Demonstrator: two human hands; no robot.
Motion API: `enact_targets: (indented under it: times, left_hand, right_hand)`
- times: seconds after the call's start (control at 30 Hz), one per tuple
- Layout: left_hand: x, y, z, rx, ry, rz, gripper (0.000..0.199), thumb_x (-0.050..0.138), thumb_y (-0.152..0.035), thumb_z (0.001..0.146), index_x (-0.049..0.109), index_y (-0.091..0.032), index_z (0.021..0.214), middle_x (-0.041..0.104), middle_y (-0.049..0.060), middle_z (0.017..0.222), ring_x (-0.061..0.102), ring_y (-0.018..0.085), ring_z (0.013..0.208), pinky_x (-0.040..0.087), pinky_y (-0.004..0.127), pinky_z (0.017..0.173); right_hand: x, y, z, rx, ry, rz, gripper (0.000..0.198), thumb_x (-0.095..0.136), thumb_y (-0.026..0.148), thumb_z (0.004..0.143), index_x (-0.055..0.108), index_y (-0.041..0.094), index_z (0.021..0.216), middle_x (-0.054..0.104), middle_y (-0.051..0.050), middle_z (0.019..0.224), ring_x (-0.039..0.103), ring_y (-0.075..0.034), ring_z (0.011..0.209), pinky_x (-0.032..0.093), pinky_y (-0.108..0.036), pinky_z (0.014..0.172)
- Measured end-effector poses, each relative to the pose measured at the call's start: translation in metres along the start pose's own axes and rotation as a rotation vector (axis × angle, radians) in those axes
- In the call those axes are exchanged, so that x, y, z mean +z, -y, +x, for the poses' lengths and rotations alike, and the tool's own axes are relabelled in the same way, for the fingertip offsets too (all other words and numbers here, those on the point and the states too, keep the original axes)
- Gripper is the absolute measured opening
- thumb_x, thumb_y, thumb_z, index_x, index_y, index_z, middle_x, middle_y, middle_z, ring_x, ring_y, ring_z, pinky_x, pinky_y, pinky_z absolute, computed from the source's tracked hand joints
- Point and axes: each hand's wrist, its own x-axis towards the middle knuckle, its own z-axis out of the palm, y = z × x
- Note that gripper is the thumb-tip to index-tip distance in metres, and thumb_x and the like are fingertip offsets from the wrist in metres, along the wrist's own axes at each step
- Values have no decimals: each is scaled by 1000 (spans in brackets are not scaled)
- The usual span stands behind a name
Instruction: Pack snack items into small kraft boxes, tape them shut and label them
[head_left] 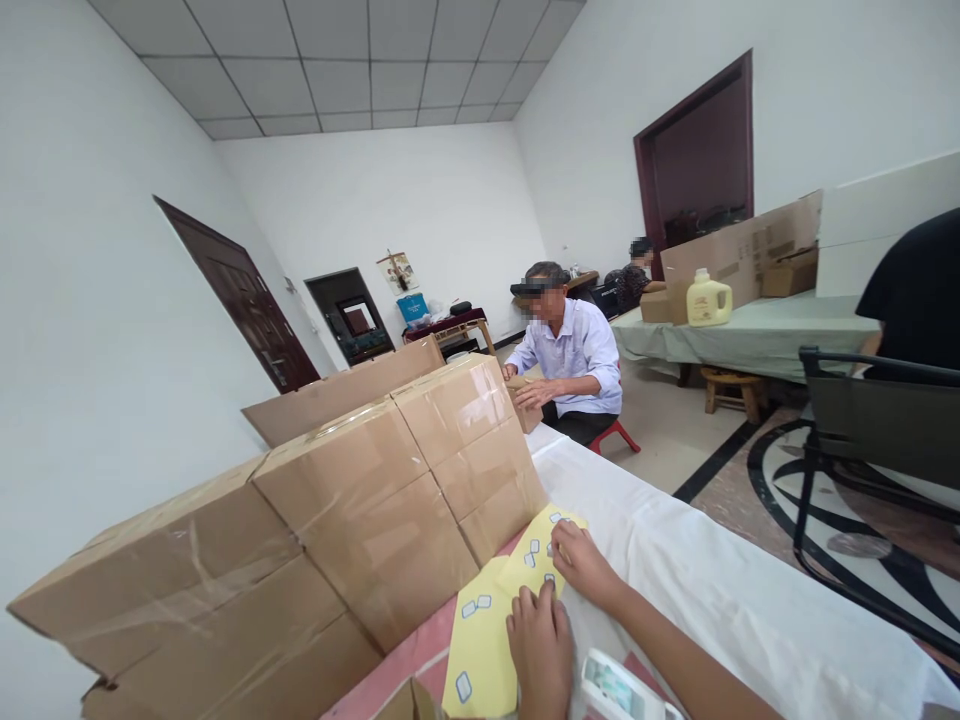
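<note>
Yellow sheets with small blue-edged labels lie on the table, one partly over another. My left hand rests on the sheets' right edge, fingers bent and slightly apart, one fingertip beside a label. Just beyond it, my right hand has its fingers curled together over the upper sheet; whatever may be between the fingertips is hidden. A white object with a greenish, see-through-looking top sits below my right forearm.
Taped cardboard boxes form a wall along the left, and an open carton flap shows at the bottom. A white cloth covers the table. Across it, a seated person handles a small box. A chair stands right.
</note>
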Motion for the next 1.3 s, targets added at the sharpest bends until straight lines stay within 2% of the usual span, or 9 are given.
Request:
enact_targets:
  times: [0.13, 0.5, 0.6, 0.67, 0.83, 1.17, 1.3]
  left_hand:
    - [-1, 1, 0, -15, -26, -12, 36, 43, -20, 99, 70, -31, 121, 64, 6, 107, 56, 26, 103, 35, 37, 86]
    - [5, 9, 1, -2, -63, -75, 35, 44, -19, 97, 71, -32, 114, 65, 5, 108, 54, 27, 104, 34, 39, 87]
    - [5, 9, 1, 0, -87, -135, 38, 42, -13, 94, 67, -27, 119, 64, 6, 109, 54, 27, 106, 34, 39, 88]
    - [5, 9, 1, 1, -103, -180, 34, 39, -12, 95, 65, -23, 114, 65, 8, 109, 55, 27, 106, 34, 39, 89]
    - [5, 12, 2, 4, -96, -269, 30, 33, -20, 99, 61, -22, 90, 67, 8, 95, 58, 27, 96, 35, 39, 87]
    - [15, 22, 4, -8, -88, -266, 45, 22, -30, 103, 64, -22, 88, 67, 10, 84, 61, 28, 90, 38, 40, 83]
    - [22, 25, 6, 13, -110, -265, 45, 26, -34, 102, 61, -24, 77, 66, 8, 75, 63, 27, 80, 40, 40, 80]
  right_hand:
    - [2, -3, 1, 0, -9, 13, 11, 48, 13, 89, 52, 21, 83, 61, -6, 96, 57, -23, 96, 42, -38, 85]
    - [9, -10, 4, -36, -26, 42, 12, 49, 12, 89, 50, 22, 82, 60, -6, 94, 55, -24, 93, 43, -38, 82]
    - [11, -13, 4, -46, -34, 66, 12, 49, 11, 89, 49, 22, 83, 59, -6, 95, 55, -23, 93, 44, -38, 82]
    - [12, -13, 3, -48, -43, 80, 13, 49, 10, 88, 49, 22, 83, 59, -6, 95, 55, -23, 93, 45, -38, 83]
    - [10, -10, 1, -46, -54, 103, 14, 50, 8, 86, 48, 22, 82, 59, -7, 94, 56, -23, 92, 46, -37, 81]
    - [6, -9, -2, -52, -64, 144, 12, 49, 10, 89, 50, 22, 84, 59, -7, 97, 56, -23, 94, 47, -38, 83]
    - [7, -10, -2, -68, -68, 159, 12, 48, 11, 90, 49, 22, 84, 58, -7, 95, 56, -23, 92, 47, -38, 81]
